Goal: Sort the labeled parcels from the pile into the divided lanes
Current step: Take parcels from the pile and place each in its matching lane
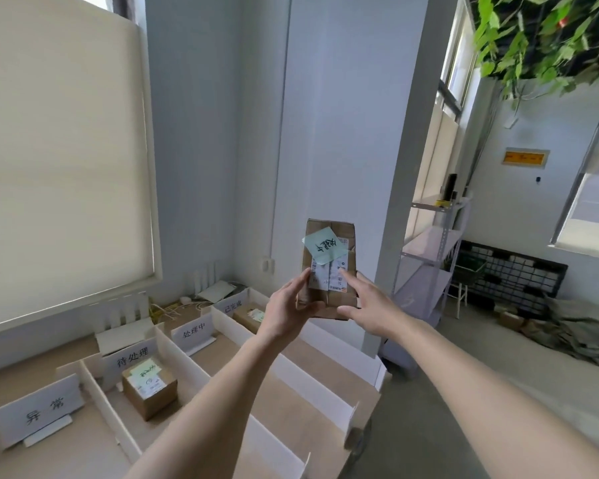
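cardboard parcel (329, 267) w/ green note (324, 249), held upright above lanes (187, 361). left hand (287, 307) grips its left edge; right hand (367, 302) fingers spread, resting on its label & lower right.

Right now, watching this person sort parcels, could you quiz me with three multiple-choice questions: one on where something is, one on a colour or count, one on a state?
1. Where does the boxed parcel with a green note sit?
A. lane marked 待处理
B. lane marked 异常
C. on the floor

2. What colour is the sticky note on the raised parcel?
A. pink
B. pale green
C. orange

3. How is the raised parcel held?
A. lying on the table
B. left hand alone, arm hanging
C. between both hands

Answers: 1 A, it rests behind the 待处理 sign. 2 B, the note is plainly light green. 3 C, the left hand grips its left edge and the right hand touches its front.
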A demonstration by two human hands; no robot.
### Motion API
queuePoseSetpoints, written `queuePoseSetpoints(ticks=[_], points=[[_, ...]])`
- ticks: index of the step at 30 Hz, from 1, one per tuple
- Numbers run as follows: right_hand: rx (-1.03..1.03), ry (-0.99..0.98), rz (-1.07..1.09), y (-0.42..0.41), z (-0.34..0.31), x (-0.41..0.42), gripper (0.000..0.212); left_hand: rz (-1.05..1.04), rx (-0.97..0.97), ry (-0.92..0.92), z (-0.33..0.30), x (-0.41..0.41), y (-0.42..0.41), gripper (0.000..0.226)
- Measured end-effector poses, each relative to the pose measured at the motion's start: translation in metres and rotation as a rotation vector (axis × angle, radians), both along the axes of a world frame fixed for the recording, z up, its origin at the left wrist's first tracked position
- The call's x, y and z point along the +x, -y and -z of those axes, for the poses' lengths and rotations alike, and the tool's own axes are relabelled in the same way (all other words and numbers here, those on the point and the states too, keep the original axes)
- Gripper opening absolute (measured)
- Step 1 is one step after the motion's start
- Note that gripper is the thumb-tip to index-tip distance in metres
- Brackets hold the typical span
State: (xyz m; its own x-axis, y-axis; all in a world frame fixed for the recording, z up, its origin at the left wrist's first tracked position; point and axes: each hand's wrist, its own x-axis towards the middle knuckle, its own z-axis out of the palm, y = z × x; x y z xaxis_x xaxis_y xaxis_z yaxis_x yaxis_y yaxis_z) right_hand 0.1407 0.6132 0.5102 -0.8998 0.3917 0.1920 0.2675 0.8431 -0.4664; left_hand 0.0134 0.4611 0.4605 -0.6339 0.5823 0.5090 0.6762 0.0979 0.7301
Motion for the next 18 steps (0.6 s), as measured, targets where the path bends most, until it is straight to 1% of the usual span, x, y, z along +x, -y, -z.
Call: queuePoseSetpoints(ticks=[6,18], points=[[0.013,-0.008,-0.068,-0.038,0.002,-0.059,0.082,-0.035,0.003,0.025,0.007,-0.055,-0.033,0.079],[0.007,-0.001,-0.279,-0.113,0.019,-0.179,0.081,-0.233,0.040,0.085,0.022,-0.134,-0.086,0.077]])
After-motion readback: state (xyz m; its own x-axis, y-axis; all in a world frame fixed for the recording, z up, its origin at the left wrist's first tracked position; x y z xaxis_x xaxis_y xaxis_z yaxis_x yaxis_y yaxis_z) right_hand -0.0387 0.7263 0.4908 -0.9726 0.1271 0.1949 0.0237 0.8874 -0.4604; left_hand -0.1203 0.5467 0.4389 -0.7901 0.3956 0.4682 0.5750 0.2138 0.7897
